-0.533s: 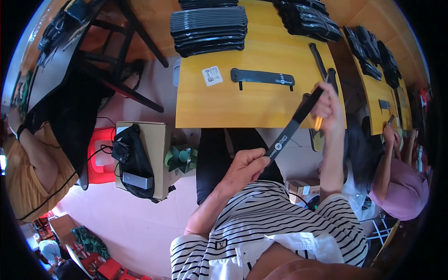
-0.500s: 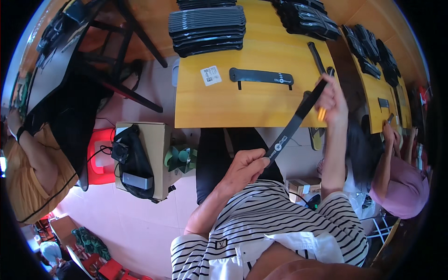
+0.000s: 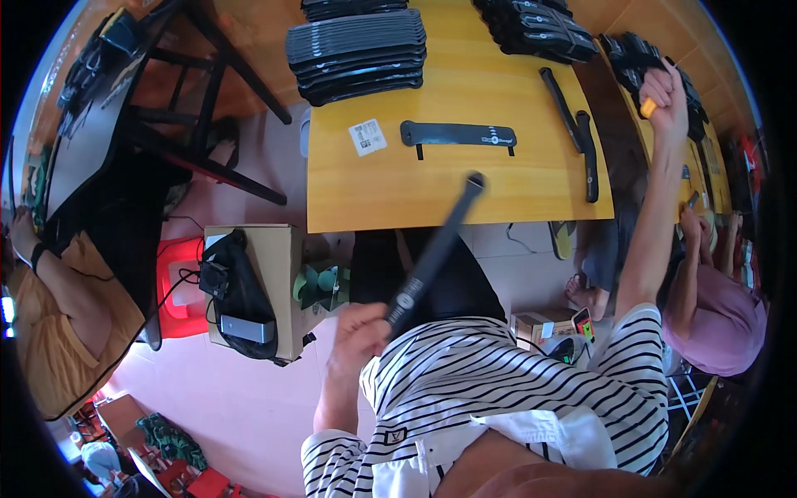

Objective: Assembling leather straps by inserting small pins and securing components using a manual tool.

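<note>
In my left hand (image 3: 359, 334) is a long black strap (image 3: 436, 245) with pale print. My fingers close on its lower end, while its blurred upper end rises free near the table's front edge. My right hand (image 3: 664, 100) is raised at the far right, closed around a small orange piece (image 3: 647, 107); the rest of that piece is hidden in the fist. A dark band shows beside these fingers, but whether I hold it is unclear. On the yellow table (image 3: 365, 195) lies a flat dark-grey strap (image 3: 457, 134), with two short black tabs below it.
Stacked black straps (image 3: 357, 54) stand at the back left, and a bundle of straps (image 3: 535, 29) at the back right. Two loose straps, one nearer (image 3: 587, 158), lie by the right edge. A white label (image 3: 368, 137) lies left. People sit at both sides; a cardboard box (image 3: 282, 274) stands below left.
My right hand has gone up and right, away from the held strap, whose upper end is now free. My left hand has moved down and left with the strap.
</note>
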`<action>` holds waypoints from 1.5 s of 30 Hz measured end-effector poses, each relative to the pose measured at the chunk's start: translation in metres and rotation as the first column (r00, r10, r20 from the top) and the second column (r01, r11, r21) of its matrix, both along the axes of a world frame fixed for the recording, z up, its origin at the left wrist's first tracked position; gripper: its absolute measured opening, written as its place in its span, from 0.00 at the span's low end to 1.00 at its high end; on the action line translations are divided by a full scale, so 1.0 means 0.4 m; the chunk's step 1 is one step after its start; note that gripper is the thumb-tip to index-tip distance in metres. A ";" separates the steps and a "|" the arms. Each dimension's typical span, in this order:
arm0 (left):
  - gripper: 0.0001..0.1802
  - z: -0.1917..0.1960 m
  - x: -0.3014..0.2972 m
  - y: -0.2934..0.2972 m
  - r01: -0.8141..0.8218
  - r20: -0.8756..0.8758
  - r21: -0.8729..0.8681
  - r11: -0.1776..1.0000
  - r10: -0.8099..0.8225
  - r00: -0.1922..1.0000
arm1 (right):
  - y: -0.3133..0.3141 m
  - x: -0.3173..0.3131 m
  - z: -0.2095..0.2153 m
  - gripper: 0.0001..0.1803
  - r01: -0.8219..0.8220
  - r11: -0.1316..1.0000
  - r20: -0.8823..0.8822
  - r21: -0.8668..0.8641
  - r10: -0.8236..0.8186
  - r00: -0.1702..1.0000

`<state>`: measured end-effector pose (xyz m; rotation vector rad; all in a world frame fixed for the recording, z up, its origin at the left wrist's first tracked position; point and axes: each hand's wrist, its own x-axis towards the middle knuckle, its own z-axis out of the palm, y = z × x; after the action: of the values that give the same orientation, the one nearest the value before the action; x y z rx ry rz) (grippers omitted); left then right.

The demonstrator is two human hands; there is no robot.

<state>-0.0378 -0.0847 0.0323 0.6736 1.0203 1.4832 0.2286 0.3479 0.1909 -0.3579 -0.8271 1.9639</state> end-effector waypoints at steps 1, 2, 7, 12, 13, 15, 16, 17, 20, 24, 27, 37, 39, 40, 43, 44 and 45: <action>0.11 -0.001 -0.007 -0.008 -0.095 0.042 -0.068 0.993 0.098 0.994 | -0.025 0.000 0.012 0.20 0.003 0.999 0.058 0.035 -0.005 0.998; 0.12 -0.001 -0.018 -0.002 -0.168 -0.001 -0.083 0.982 0.169 0.986 | -0.053 -0.013 0.018 0.20 0.109 0.991 0.153 0.080 -0.120 0.981; 0.16 -0.025 -0.087 0.108 -0.415 -0.309 -0.133 0.900 0.360 0.880 | -0.180 -0.042 -0.006 0.17 0.079 0.896 0.486 0.437 -0.309 0.817; 0.20 -0.118 -0.139 0.182 -0.400 -0.448 -0.305 0.864 0.240 0.861 | -0.262 -0.073 -0.025 0.12 -0.162 0.640 0.640 0.751 -0.645 0.417; 0.21 -0.123 -0.141 0.189 -0.399 -0.509 -0.374 0.837 0.175 0.843 | -0.271 -0.081 -0.039 0.11 -0.163 0.642 0.647 0.749 -0.655 0.391; 0.22 -0.120 -0.133 0.187 -0.467 -0.582 -0.372 0.802 0.191 0.791 | -0.273 -0.079 -0.063 0.08 -0.152 0.649 0.650 0.745 -0.656 0.384; 0.22 -0.115 -0.128 0.184 -0.531 -0.646 -0.357 0.768 0.208 0.734 | -0.274 -0.073 -0.069 0.08 -0.130 0.640 0.633 0.757 -0.671 0.385; 0.22 -0.118 -0.126 0.180 -0.526 -0.649 -0.358 0.771 0.200 0.734 | -0.277 -0.069 -0.073 0.08 -0.108 0.631 0.617 0.768 -0.686 0.386; 0.21 -0.113 -0.109 0.164 -0.580 -0.605 -0.260 0.772 0.337 0.721 | -0.309 -0.078 -0.069 0.07 -0.071 0.644 0.614 0.762 -0.682 0.398; 0.15 -0.075 -0.008 0.193 -0.407 -0.295 -0.115 0.906 0.360 0.885 | -0.358 -0.081 -0.105 0.06 -0.192 0.644 0.622 0.741 -0.550 0.557; 0.24 -0.029 0.057 0.268 -0.063 0.021 -0.032 0.997 0.064 0.998 | -0.396 -0.113 -0.190 0.07 -0.391 0.506 0.612 0.769 -0.404 0.680; 0.13 -0.043 0.036 0.365 -0.268 0.127 -0.142 0.953 0.286 0.950 | -0.385 -0.088 -0.338 0.08 -0.326 0.871 0.794 0.366 -0.109 0.598; 0.12 -0.046 0.020 0.381 -0.287 0.127 -0.157 0.945 0.307 0.943 | -0.367 -0.094 -0.345 0.07 -0.251 0.937 0.822 0.244 -0.062 0.567; 0.12 -0.057 0.006 0.387 -0.297 0.057 -0.186 0.937 0.312 0.948 | -0.356 -0.099 -0.347 0.07 -0.227 0.953 0.834 0.200 -0.044 0.550; 0.11 -0.069 -0.018 0.416 -0.317 -0.069 -0.218 0.923 0.310 0.948 | -0.319 -0.107 -0.368 0.06 -0.208 0.966 0.858 0.153 -0.025 0.513; 0.10 -0.070 -0.024 0.429 -0.347 -0.169 -0.207 0.914 0.316 0.934 | -0.306 -0.109 -0.378 0.06 -0.225 0.962 0.871 0.155 -0.026 0.490; 0.09 -0.071 -0.029 0.442 -0.376 -0.266 -0.193 0.906 0.321 0.909 | -0.293 -0.111 -0.388 0.06 -0.220 0.964 0.872 0.148 -0.023 0.489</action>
<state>-0.0492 0.0921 0.0039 0.5097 1.5388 1.5764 0.1843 0.2308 0.0356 -1.2579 -1.7573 1.6683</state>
